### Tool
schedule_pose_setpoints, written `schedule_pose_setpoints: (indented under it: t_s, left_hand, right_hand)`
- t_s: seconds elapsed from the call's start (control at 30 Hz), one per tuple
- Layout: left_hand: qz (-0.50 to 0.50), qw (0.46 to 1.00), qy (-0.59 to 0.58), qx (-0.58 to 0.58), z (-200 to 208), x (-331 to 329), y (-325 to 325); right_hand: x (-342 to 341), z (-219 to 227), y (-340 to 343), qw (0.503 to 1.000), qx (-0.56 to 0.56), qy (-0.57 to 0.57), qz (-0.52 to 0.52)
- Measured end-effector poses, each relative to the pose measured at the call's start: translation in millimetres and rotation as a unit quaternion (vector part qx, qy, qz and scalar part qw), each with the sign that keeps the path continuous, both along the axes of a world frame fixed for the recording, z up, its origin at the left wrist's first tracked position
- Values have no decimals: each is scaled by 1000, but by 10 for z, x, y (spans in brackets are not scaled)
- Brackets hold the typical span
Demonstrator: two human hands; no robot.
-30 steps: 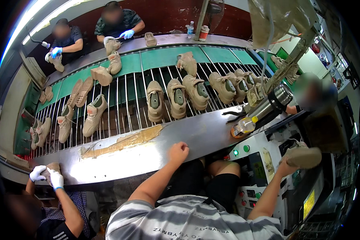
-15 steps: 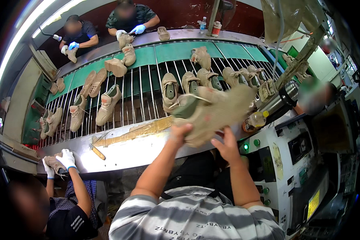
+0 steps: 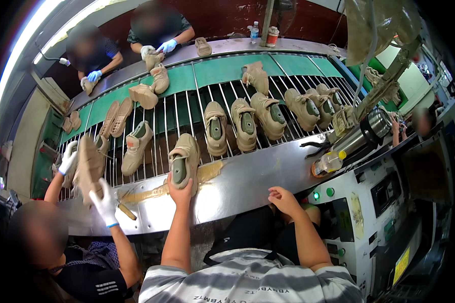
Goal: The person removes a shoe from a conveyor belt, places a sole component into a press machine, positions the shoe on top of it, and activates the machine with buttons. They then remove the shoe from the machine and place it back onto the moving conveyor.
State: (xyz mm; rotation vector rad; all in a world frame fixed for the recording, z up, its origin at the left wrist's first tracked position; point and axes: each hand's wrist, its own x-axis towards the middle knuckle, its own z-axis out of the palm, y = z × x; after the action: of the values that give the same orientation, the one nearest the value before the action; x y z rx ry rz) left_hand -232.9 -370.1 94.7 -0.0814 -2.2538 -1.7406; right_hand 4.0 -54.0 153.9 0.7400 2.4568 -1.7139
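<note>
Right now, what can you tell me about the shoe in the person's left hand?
The shoe is beige, with a rounded toe and an upper that looks like fabric. A smooth-looking green insert shows in its opening. The opening faces up and the toe points away from the person. The left hand grips the heel end, at the metal ledge; whether the sole rests there is hidden.

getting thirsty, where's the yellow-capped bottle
In the head view, right of centre: the yellow-capped bottle is beside the steel flask, up and right of the right hand.
</note>
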Motion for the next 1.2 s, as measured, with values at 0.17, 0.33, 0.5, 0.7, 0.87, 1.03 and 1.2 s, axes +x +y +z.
schedule_pose_setpoints:
  t_s: [0.17,0.33,0.5,0.7,0.87,1.03,1.2]
  left_hand:
    - [75,996,5,-43,-162,-825,621]
    - [182,957,121,-190,-301,-849,1010]
    - [99,975,89,-180,-296,-530,1112]
    - [103,967,97,-212,-138,-464,1197]
    - [-84,986,142,16,534,-508,2158]
    - [-325,945,-12,37,836,-1269,4147]
    - [-238,887,-184,-350,211,-2592,5522]
  right_hand:
    - [173,-202,191,998,-1,7,-67]
    - [288,-282,318,993,8,-5,-119]
    - [403,-527,456,988,23,7,-151]
    - [228,-585,571,978,42,48,-197]
    - [8,-646,701,971,101,64,-209]
    - [-195,-980,825,945,212,107,-224]
    - [-286,-835,817,914,301,184,-200]
